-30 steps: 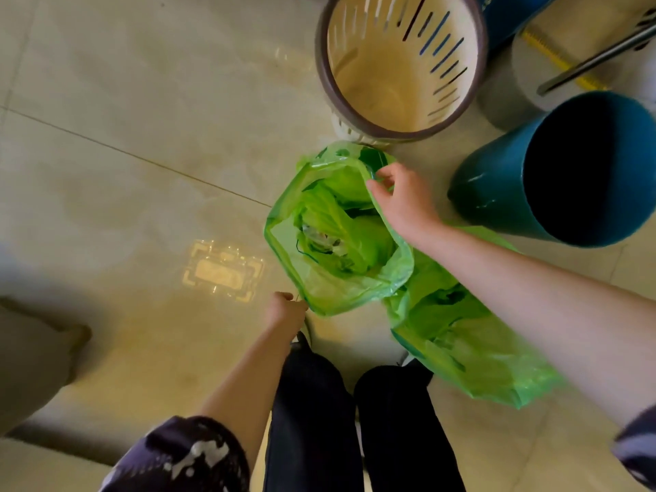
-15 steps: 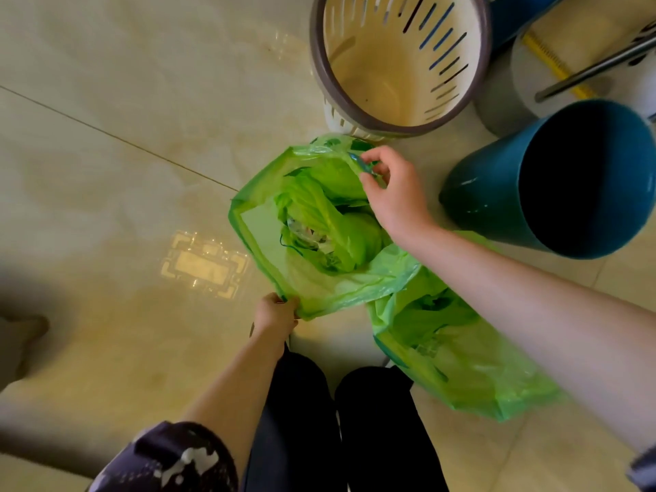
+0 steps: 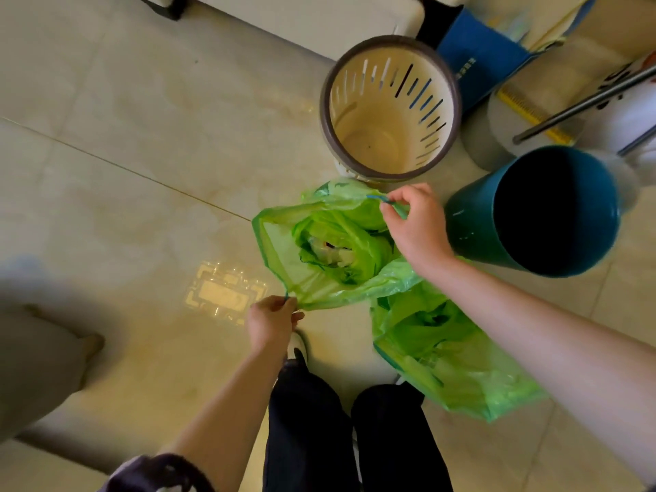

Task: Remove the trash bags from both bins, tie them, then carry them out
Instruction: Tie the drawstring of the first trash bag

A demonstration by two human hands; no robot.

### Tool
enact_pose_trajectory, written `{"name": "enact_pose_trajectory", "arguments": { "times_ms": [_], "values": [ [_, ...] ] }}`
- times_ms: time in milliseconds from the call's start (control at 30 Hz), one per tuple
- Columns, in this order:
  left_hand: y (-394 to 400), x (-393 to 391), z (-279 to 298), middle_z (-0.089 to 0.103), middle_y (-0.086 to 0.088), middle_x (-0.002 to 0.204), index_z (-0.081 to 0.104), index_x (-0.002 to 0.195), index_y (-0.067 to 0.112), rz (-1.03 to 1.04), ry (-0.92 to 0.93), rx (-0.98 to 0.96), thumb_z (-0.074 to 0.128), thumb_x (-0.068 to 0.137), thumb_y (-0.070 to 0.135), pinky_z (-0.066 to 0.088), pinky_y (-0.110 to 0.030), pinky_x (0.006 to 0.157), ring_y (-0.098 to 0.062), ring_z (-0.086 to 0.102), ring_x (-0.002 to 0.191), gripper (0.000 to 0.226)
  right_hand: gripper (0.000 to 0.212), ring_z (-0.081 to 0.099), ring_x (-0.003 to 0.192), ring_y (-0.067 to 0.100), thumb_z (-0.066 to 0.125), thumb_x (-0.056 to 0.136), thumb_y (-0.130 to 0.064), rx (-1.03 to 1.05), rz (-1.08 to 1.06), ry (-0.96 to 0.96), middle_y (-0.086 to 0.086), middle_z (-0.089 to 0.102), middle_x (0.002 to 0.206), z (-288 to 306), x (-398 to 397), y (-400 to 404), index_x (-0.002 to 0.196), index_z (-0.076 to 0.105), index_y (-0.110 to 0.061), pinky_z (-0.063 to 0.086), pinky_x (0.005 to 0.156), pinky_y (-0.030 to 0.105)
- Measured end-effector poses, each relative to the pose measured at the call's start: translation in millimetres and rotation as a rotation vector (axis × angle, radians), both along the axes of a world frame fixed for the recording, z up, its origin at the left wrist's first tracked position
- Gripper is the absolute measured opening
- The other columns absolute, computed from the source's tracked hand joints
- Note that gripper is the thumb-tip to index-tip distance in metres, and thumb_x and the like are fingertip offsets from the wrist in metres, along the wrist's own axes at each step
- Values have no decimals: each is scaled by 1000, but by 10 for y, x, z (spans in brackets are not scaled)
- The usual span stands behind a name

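Dark trousers [image 3: 312, 427] and one shoe toe [image 3: 297, 348] at bottom centre, standing on beige tiled floor [image 3: 142, 154]. Left hand [image 3: 271, 323] just above the shoe, fingers pinched on near rim of open green bag [image 3: 284, 257]. Second green bag [image 3: 458, 367] lying on floor right of the legs, mouth loose, partly under right forearm, touching the first bag. Open bag held spread between both hands, crumpled green plastic and some pale rubbish visible inside. Right hand [image 3: 419, 225] at far rim, thumb and forefinger gripping thin blue drawstring [image 3: 378, 197]. Beyond: teal bin [image 3: 468, 229] to the right, tilted, unlined, dark inside. Cream slotted bin [image 3: 390, 111] with brown rim farther back, upright, unlined.
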State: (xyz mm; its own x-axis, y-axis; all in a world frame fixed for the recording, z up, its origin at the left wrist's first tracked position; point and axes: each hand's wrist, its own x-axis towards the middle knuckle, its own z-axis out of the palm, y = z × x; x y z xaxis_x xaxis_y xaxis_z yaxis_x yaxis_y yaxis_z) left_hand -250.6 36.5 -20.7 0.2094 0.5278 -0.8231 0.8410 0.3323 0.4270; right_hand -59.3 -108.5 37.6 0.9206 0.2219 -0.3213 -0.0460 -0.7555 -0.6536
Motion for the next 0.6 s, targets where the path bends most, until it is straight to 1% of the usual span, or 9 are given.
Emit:
{"name": "enact_pose_trajectory", "arguments": {
  "times_ms": [67, 133, 233, 333, 400, 433, 500, 567, 600],
  "values": [
    [-2, 63, 161, 72, -12, 79, 72, 95, 5, -35, -18, 58, 66, 87, 12, 56, -31, 73, -21, 66, 70, 12, 12, 51, 91, 10, 60, 89, -19, 5, 2, 3, 0, 52, 103, 130, 6, -32, 97, 63, -10, 36, 74, 8],
    [-21, 133, 317, 73, -11, 83, 73, 95, 5, -71, -42, 95, 67, 86, 16, 54, -32, 77, -21, 64, 75, 15, 13, 53, 92, 12, 60, 89, -18, 11, 2, 3, 1, 54, 102, 252, 9, -65, 98, 63, -9, 37, 78, 14],
    [-67, 244, 540, 74, -8, 85, 75, 94, 7, -77, -87, 104, 67, 86, 19, 53, -35, 81, -22, 66, 81, 17, 13, 55, 92, 12, 59, 90, -18, 47, -15, 30, 2, 61, 99, 421, 9, -119, 100, 62, -10, 39, 72, 15],
    [-96, 350, 775, 74, -5, 85, 74, 90, 13, -75, -133, 123, 68, 86, 22, 52, -32, 78, -19, 66, 80, 12, 5, 60, 88, 17, 59, 91, -19, 111, -49, 47, 2, 64, 93, 575, 8, -175, 94, 59, -16, 47, 74, 25],
    [-93, 410, 916, 73, -3, 85, 73, 90, 13, -57, -176, 125, 68, 86, 22, 50, -29, 75, -17, 66, 80, 11, 3, 63, 87, 20, 59, 90, -20, 164, -74, 39, 2, 65, 88, 682, 19, -201, 91, 58, -18, 52, 77, 33],
    [-91, 438, 993, 73, -3, 85, 73, 90, 12, -52, -195, 122, 68, 86, 22, 49, -27, 74, -16, 66, 81, 12, 3, 63, 85, 20, 59, 90, -20, 183, -78, 24, 1, 65, 86, 740, 27, -209, 91, 58, -17, 52, 76, 35],
    [-107, 512, 1179, 73, -1, 85, 73, 89, 11, -42, -240, 114, 66, 87, 20, 51, -26, 75, -16, 67, 84, 12, 4, 60, 78, 14, 57, 92, -19, 214, -69, -17, -2, 62, 82, 879, 49, -219, 92, 57, -16, 50, 71, 27],
    [-158, 609, 1427, 74, -3, 85, 74, 84, 11, 29, -347, 65, 63, 89, 17, 54, -29, 82, -17, 68, 87, 13, 4, 55, 72, 7, 55, 94, -18, 257, -45, -59, -4, 59, 79, 1048, 55, -219, 94, 56, -15, 45, 64, 15],
    [-197, 657, 1567, 74, -4, 87, 74, 81, 11, 74, -417, 16, 61, 91, 14, 55, -30, 85, -17, 69, 89, 16, 4, 55, 71, 6, 54, 94, -18, 282, -30, -76, -5, 59, 80, 1139, 42, -214, 96, 57, -15, 44, 62, 12]
  ]
}}
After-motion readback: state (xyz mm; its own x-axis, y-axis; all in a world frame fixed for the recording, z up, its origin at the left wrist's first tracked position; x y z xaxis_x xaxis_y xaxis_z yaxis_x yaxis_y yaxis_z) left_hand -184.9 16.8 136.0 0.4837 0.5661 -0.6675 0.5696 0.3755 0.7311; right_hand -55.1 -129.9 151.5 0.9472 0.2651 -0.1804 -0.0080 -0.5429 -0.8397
